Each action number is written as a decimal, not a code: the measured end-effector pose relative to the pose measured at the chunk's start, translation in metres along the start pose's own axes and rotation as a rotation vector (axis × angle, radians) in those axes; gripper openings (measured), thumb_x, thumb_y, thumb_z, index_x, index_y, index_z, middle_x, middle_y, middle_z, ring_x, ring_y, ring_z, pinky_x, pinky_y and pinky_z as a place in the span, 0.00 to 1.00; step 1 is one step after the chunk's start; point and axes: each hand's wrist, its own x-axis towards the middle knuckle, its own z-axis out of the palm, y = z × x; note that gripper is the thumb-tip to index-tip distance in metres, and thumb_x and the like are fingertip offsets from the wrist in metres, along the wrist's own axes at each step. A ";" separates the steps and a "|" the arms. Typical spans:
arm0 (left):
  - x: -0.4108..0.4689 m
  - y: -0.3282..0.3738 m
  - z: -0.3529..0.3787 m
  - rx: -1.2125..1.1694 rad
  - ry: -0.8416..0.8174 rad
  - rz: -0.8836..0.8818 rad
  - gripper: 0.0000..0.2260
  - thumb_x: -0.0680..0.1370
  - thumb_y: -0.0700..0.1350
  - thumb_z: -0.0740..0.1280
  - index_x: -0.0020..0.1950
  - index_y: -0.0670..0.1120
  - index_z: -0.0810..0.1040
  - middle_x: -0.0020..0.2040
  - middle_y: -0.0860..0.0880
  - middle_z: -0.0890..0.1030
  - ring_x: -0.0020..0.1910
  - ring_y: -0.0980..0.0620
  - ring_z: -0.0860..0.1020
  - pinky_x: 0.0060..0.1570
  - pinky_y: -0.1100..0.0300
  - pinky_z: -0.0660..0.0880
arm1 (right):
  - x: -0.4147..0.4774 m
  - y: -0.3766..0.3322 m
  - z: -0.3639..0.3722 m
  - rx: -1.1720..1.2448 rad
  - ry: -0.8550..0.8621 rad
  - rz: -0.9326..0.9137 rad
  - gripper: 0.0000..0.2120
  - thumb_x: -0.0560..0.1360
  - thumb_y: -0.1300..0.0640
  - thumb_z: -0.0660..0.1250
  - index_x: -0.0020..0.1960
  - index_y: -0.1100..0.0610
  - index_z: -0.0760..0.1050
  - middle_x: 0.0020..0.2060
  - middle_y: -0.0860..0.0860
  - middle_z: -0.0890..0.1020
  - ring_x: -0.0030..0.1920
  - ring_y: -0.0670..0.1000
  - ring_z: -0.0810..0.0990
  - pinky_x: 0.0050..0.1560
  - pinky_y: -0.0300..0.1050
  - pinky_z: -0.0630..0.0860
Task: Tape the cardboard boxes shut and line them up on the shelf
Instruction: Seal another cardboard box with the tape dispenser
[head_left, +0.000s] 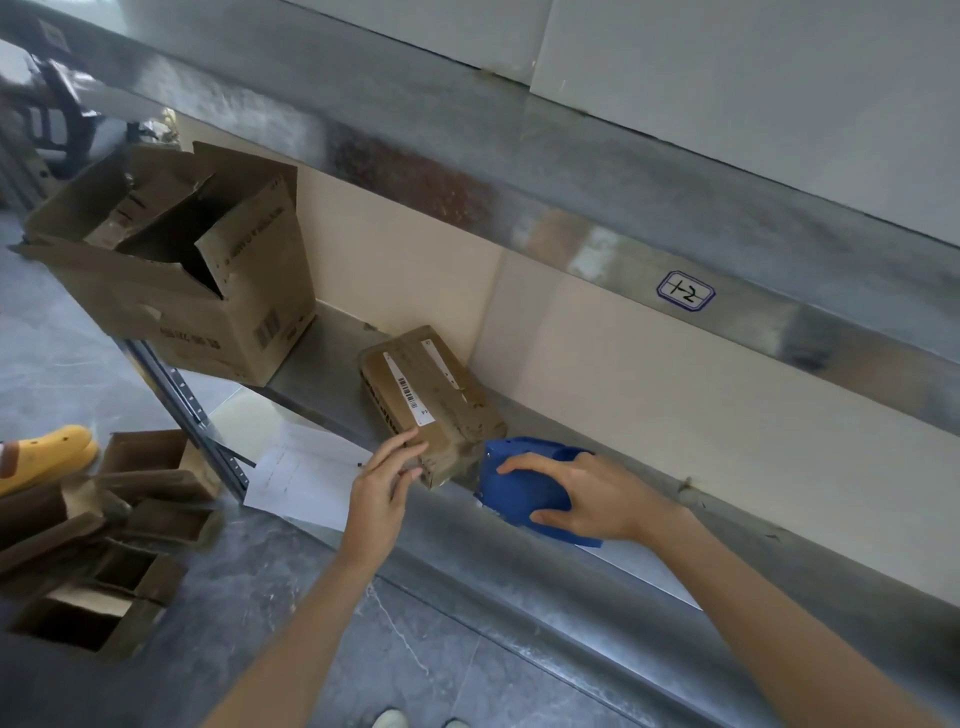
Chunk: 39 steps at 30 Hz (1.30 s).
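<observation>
Gripping a blue plastic tape dispenser (524, 483), the right hand (587, 499) is wrapping its fingers over the top and its thumb under the near side. The dispenser's front is sitting just beside the near end of a small brown cardboard box (431, 400). That box is lying closed on the grey metal shelf (332, 364), directly ahead of the left hand (382, 486), which is holding the box's near corner between forefinger and thumb. A white sheet of paper (306, 473) is lying just left of the left hand, hanging over the shelf edge. Farther left and beyond it, a large open cardboard box (182, 291) is standing on the same shelf, flaps up. Below and left of that hand, several open brown cartons (104, 545) are lying on the grey floor (415, 665), with a yellow clog (47, 454) near them.
</observation>
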 end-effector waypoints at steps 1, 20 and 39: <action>0.000 -0.002 0.001 0.001 -0.002 0.008 0.13 0.78 0.33 0.67 0.61 0.43 0.80 0.68 0.51 0.76 0.64 0.57 0.76 0.60 0.68 0.75 | 0.001 0.000 0.001 0.003 0.003 0.003 0.26 0.77 0.47 0.65 0.71 0.34 0.60 0.25 0.47 0.66 0.27 0.47 0.66 0.30 0.40 0.63; 0.022 -0.005 0.013 0.298 0.085 0.095 0.11 0.72 0.33 0.71 0.43 0.48 0.76 0.60 0.52 0.81 0.66 0.51 0.75 0.47 0.53 0.72 | 0.002 0.003 0.007 0.021 0.011 0.019 0.27 0.77 0.46 0.65 0.71 0.33 0.58 0.30 0.47 0.72 0.29 0.46 0.69 0.36 0.49 0.74; 0.017 0.000 0.012 0.416 -0.123 0.033 0.34 0.63 0.49 0.74 0.69 0.50 0.68 0.68 0.50 0.69 0.72 0.47 0.65 0.60 0.50 0.68 | 0.015 0.008 0.014 0.104 -0.094 0.063 0.28 0.79 0.45 0.65 0.74 0.36 0.56 0.38 0.42 0.71 0.32 0.44 0.69 0.34 0.40 0.65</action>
